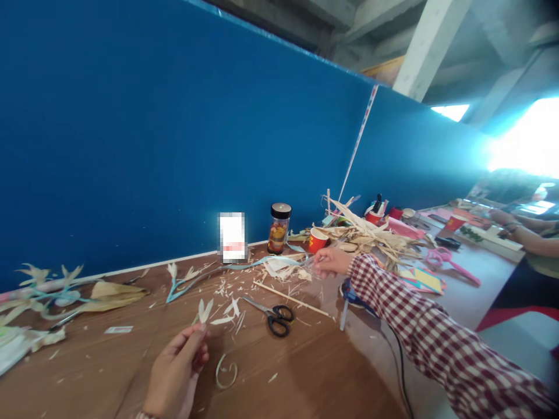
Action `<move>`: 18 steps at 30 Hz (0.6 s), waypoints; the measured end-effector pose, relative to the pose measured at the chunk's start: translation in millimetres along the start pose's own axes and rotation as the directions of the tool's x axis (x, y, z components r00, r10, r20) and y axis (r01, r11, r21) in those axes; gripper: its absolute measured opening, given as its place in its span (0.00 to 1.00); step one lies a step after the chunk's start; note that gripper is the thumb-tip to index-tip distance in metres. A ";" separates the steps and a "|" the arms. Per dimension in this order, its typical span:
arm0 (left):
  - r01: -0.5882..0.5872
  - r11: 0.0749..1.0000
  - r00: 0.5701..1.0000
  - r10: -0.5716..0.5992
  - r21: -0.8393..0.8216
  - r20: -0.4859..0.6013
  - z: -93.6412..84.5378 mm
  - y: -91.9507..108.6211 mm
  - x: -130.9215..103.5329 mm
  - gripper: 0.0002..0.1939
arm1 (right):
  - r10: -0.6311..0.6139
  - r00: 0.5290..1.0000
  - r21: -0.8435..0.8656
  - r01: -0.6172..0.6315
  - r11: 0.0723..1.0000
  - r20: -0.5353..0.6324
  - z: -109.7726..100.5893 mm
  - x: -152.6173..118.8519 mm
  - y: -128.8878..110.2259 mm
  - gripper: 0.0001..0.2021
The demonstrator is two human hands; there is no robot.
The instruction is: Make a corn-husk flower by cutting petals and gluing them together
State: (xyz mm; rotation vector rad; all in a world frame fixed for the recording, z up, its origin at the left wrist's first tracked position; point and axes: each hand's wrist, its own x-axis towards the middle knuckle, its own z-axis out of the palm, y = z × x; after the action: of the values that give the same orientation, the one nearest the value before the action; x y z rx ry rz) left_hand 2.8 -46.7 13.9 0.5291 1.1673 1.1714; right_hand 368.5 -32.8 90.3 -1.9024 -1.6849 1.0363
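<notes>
My left hand (177, 366) is closed, thumb against fingers, on small pale petals (205, 311) that look cut from dried corn husk; their tips point upward. Stretched out to the right, my right hand (332, 262) has its fingertips pinched together beside a pale blue husk strip (257, 265). What those fingertips hold, if anything, is too small and blurred to name. Black-handled scissors (275, 317) lie partly open on the brown table (174, 390) between the hands. Loose petals (225, 320) and a curled strip (226, 372) lie near my left hand.
A lidded jar (278, 230) stands by the blue partition (174, 145). Red paper cup (318, 240), dried husk pile (375, 235) and thin stick (292, 299) lie around my right hand. A blue tool (356, 299) sits beneath my right forearm. Another person's arm (519, 227) shows far right.
</notes>
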 end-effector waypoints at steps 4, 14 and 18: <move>0.001 1.000 1.000 -0.001 0.008 0.002 0.6 1.0 -1.1 0.19 | 0.011 1.000 0.046 -0.011 0.999 -0.003 -1.6 -1.2 -1.0 0.06; -0.015 1.000 1.000 0.015 0.008 0.012 -1.6 -1.4 1.6 0.17 | 0.074 0.997 -0.101 -0.073 0.992 0.014 -6.5 4.1 10.2 0.12; -0.011 1.000 1.000 0.011 0.017 0.016 -1.3 -1.4 1.7 0.17 | 0.066 0.998 -0.129 -0.068 0.989 -0.019 -10.0 6.8 14.0 0.12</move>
State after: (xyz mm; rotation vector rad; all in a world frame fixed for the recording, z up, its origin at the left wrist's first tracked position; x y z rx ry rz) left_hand 2.1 -45.9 11.6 0.5574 1.1633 1.1654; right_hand 385.4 -27.3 85.0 -2.0559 -1.7287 0.9561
